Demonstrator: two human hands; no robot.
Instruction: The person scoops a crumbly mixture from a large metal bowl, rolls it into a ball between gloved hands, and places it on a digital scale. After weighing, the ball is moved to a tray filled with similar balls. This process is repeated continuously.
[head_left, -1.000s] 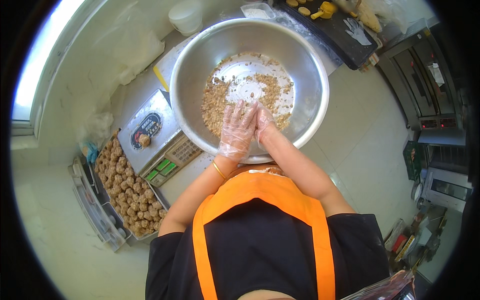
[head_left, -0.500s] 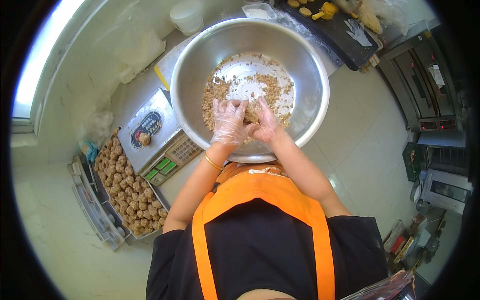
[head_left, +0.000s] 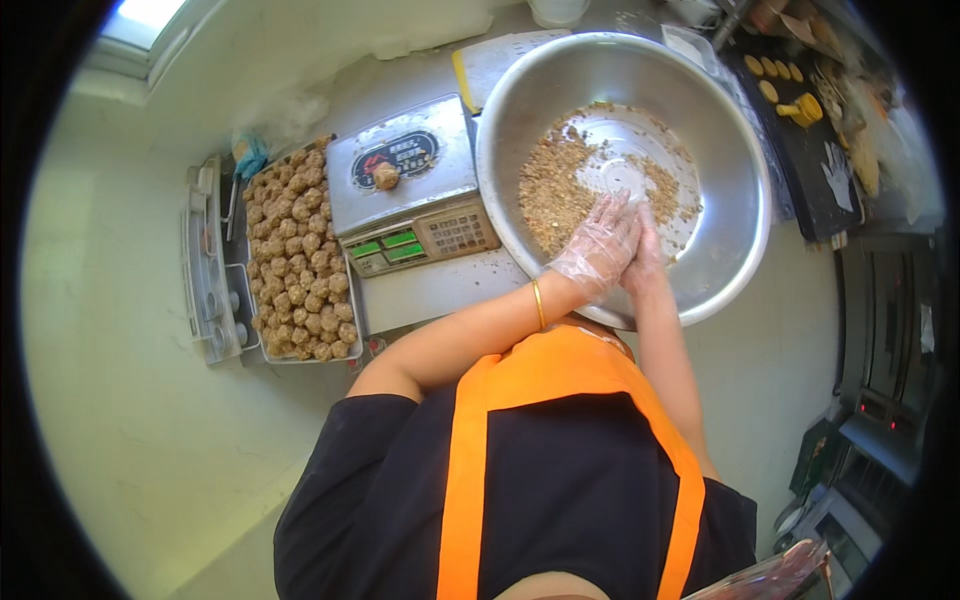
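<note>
Over the near part of a wide steel bowl (head_left: 735, 262), my left hand (head_left: 598, 250) and my right hand (head_left: 645, 255) are pressed palm to palm, both in clear plastic gloves. The lump of crumbly mixture that showed between them a moment ago is hidden by the palms. Loose brown crumbly mixture (head_left: 555, 190) lies in the bowl, mostly at its left side. To the left, a single brown ball (head_left: 386, 176) rests on a digital scale (head_left: 360, 215) with green displays. Beyond the scale, a tray (head_left: 352, 300) is heaped with similar balls (head_left: 300, 260).
A clear plastic rack (head_left: 205, 270) stands left of the tray, near a blue-green cloth (head_left: 250, 155). At the far right, a dark baking tray (head_left: 775, 130) carries round pale pieces, a yellow scoop (head_left: 802, 110) and a white glove (head_left: 838, 178). An oven (head_left: 895, 320) is beyond it.
My hands have closed together, hiding the lump that showed between them. The view has swung left, so the bowl, scale and tray appear farther right. The ball remains on the scale.
</note>
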